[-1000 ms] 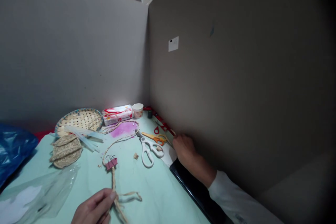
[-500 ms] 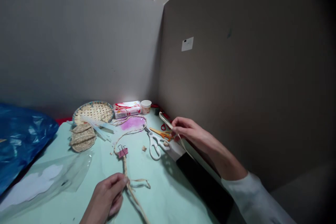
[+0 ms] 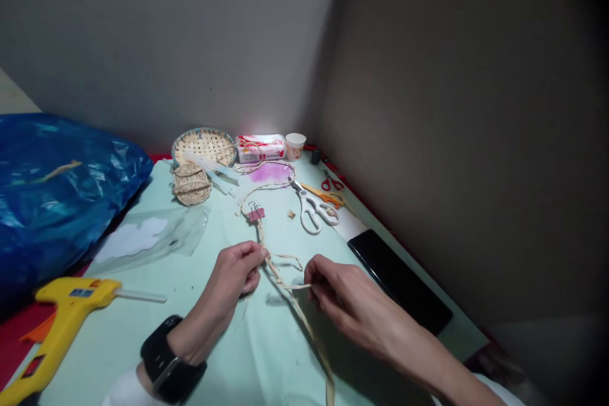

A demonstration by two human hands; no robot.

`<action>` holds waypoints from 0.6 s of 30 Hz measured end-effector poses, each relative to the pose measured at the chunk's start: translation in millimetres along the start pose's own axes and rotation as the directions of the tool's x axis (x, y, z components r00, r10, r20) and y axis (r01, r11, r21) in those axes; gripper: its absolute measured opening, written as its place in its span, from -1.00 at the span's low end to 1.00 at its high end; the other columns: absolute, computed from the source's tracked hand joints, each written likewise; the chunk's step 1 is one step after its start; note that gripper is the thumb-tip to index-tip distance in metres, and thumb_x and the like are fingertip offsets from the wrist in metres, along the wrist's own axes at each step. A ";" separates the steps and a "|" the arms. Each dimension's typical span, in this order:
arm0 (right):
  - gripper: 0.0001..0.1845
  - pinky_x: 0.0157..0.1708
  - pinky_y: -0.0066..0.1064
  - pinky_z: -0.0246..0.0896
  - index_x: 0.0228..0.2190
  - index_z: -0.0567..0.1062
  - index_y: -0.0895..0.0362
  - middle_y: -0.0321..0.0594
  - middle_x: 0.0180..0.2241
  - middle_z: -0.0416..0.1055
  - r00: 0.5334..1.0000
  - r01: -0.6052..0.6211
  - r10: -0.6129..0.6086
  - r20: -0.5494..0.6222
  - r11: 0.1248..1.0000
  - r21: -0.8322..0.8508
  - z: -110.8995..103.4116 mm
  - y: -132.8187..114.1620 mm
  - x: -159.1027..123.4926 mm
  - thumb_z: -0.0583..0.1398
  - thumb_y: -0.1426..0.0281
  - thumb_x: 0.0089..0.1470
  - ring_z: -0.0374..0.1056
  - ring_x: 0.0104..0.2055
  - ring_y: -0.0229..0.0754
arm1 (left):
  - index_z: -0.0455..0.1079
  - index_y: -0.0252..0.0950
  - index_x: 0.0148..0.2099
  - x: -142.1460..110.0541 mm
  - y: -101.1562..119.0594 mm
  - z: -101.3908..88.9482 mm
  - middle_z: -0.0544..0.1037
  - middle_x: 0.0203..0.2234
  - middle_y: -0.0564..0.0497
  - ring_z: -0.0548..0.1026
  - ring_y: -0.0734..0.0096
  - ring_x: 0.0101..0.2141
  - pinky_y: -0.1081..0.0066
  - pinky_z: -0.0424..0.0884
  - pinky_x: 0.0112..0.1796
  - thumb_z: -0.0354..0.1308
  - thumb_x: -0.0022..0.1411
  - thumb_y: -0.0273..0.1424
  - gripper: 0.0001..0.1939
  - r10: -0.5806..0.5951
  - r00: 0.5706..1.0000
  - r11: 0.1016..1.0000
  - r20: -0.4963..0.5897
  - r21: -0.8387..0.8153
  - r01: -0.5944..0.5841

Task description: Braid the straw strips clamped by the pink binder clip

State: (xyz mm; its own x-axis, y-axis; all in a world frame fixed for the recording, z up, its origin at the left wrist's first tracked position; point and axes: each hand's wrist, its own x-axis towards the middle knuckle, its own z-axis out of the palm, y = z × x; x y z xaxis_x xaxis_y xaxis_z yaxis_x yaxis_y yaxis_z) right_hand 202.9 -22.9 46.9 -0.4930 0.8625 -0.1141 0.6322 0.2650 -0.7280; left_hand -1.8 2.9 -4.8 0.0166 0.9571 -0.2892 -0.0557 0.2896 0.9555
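My left hand, with a dark watch on its wrist, pinches a braided cord of straw-coloured fibre. A pink binder clip grips this cord just above my fingers. Loose strands run from the pinch down toward the front, and a short end sticks out to the right. To the right, my right hand is closed on one fibre strand, which is drawn sideways from the cord. Beyond the clip the finished cord curves across the table.
White scissors, orange scissors and small red scissors lie behind my right hand, near a black tablet-like slab. A yellow glue gun rests front left, below a blue plastic bag. A woven basket and paper cup stand behind.
My right hand has come down and left from beside the scissors, close to the cord, still holding a strand. The view has tilted downward, bringing the glue gun in. My left hand keeps its pinch.
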 end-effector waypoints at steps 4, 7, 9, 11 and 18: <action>-0.87 -0.46 -0.45 -0.08 -0.37 0.25 0.10 -0.32 -0.46 0.28 0.998 0.033 -0.031 0.061 0.999 -0.035 20.1 -4.6 3.8 0.02 0.34 0.23 0.07 -0.47 -0.31 | 0.26 -0.33 -0.47 -1.1 1.2 1.2 0.11 -0.71 0.22 0.00 0.69 -0.71 0.51 -0.16 -0.64 0.16 0.12 -0.30 -0.77 -0.001 1.000 1.000 0.001 0.004 0.001; -0.70 -0.49 -0.46 -0.12 -0.47 0.23 0.11 -0.38 -0.54 0.19 0.994 0.104 -0.106 0.026 0.993 0.050 22.5 -10.6 20.4 -0.03 0.27 0.28 0.02 -0.50 -0.33 | 0.26 -0.33 -0.46 -0.5 1.0 1.1 0.12 -0.70 0.21 0.00 0.69 -0.70 0.50 -0.16 -0.64 0.16 0.13 -0.29 -0.76 -0.010 1.000 1.000 0.010 -0.012 0.010; -0.61 -0.50 -0.46 -0.15 -0.53 0.21 0.12 -0.40 -0.59 0.13 0.992 0.116 -0.112 -0.055 0.990 0.080 16.8 -12.2 32.6 -0.04 0.22 0.29 -0.02 -0.53 -0.34 | 0.27 -0.33 -0.46 -0.2 0.8 0.5 0.12 -0.69 0.21 0.00 0.69 -0.70 0.50 -0.16 -0.64 0.15 0.14 -0.29 -0.76 -0.004 1.000 1.000 0.022 -0.019 0.005; -0.57 -0.50 -0.45 -0.15 -0.56 0.22 0.13 -0.40 -0.61 0.12 0.989 0.081 -0.075 -0.131 0.996 0.048 9.3 -9.7 43.6 -0.04 0.19 0.29 0.00 -0.53 -0.34 | 0.29 -0.34 -0.45 -0.1 0.8 -0.1 0.11 -0.68 0.20 0.01 0.70 -0.69 0.51 -0.16 -0.63 0.15 0.15 -0.29 -0.77 -0.003 1.000 1.000 0.025 -0.015 0.003; -0.79 -0.31 -0.45 0.06 -0.26 0.42 0.10 -0.30 -0.37 0.44 0.966 0.100 -0.077 -0.248 0.992 0.081 9.0 11.9 64.2 -0.01 0.42 0.27 0.30 -0.33 -0.28 | 0.30 -0.36 -0.45 0.0 3.3 0.9 0.12 -0.65 0.20 0.00 0.74 -0.70 0.52 -0.19 -0.64 0.22 0.11 -0.29 -0.75 -0.067 0.998 0.997 0.009 -0.043 0.067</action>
State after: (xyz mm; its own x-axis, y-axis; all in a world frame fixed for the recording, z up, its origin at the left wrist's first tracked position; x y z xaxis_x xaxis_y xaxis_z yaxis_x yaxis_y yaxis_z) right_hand 173.4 31.7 24.8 -0.3769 0.9193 0.1135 0.5296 0.3144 -0.7879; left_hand -1.0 3.8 -1.6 0.0295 0.9355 -0.3521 -0.0973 0.3533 0.9304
